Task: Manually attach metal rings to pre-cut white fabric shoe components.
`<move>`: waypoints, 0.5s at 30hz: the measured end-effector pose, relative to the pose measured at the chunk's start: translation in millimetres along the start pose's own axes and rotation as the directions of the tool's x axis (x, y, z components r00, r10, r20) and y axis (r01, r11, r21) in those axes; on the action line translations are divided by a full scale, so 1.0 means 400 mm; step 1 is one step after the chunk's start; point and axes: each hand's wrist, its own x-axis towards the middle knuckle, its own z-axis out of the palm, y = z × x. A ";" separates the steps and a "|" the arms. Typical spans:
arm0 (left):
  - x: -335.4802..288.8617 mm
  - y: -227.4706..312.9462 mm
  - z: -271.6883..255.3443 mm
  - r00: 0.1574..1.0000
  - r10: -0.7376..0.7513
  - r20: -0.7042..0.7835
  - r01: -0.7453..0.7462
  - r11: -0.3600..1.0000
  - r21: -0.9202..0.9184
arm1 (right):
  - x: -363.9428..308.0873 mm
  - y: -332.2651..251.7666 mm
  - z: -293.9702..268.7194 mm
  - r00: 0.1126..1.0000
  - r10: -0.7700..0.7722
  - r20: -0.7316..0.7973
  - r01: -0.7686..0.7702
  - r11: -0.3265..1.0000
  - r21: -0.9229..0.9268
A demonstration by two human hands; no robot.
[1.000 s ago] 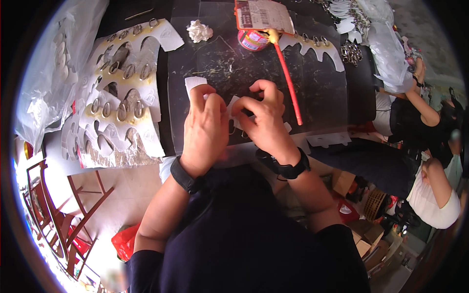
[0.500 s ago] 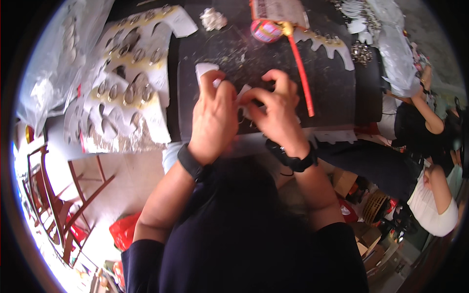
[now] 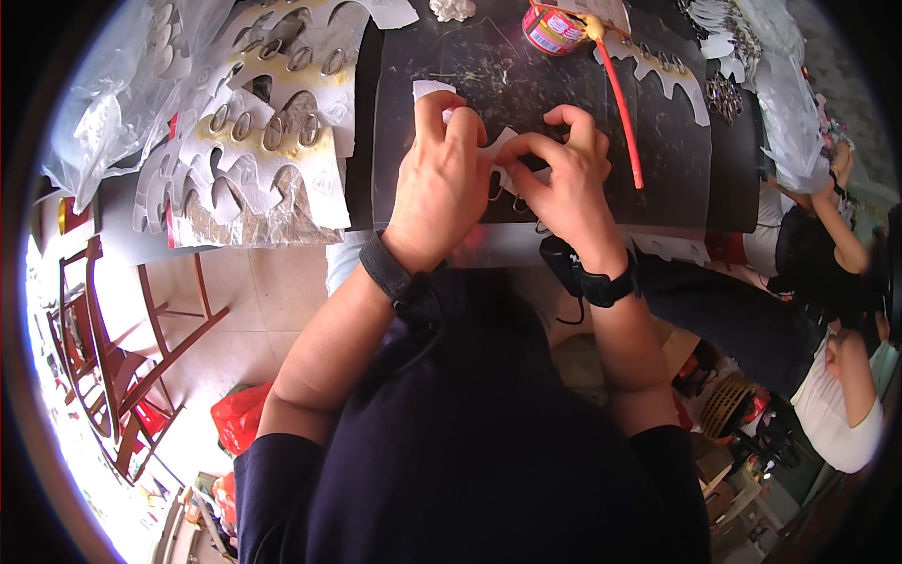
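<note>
Both hands, left hand (image 3: 442,174) and right hand (image 3: 564,179), pinch a white paper cutout (image 3: 498,148), probably folding it; next needs a steady crease

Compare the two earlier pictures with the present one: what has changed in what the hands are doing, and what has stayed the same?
Little changed. The left hand and right hand keep their grip on the white cut-out piece over the black mat, fingers only shifting slightly. The whole view slid a little as the head moved. The red stick, small tin and stacked cut-out sheets stayed put.
</note>
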 end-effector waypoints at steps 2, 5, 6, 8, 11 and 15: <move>0.000 0.001 -0.001 1.000 -0.005 -0.005 0.005 1.000 -0.001 | 0.001 0.002 -0.003 1.000 0.015 0.006 -0.015 1.000 0.020; -0.001 -0.001 0.000 1.000 -0.015 0.003 0.015 1.000 -0.018 | 0.001 0.014 -0.002 1.000 0.028 -0.002 -0.027 0.999 0.044; 0.000 -0.002 0.002 1.000 -0.006 0.000 0.006 1.000 -0.031 | 0.003 0.020 -0.002 1.000 0.025 -0.017 -0.024 0.999 0.048; 0.000 -0.004 0.004 1.000 0.003 -0.004 -0.004 0.999 -0.043 | 0.009 0.035 -0.005 0.999 0.051 0.000 -0.051 0.988 0.146; 0.001 -0.004 0.006 1.000 0.015 -0.009 -0.015 0.999 -0.041 | 0.011 0.037 -0.002 0.999 0.044 -0.014 -0.040 0.979 0.198; -0.001 0.001 0.005 1.000 -0.004 -0.004 0.004 0.999 -0.036 | 0.008 0.018 0.006 0.996 0.030 -0.082 -0.027 0.999 0.038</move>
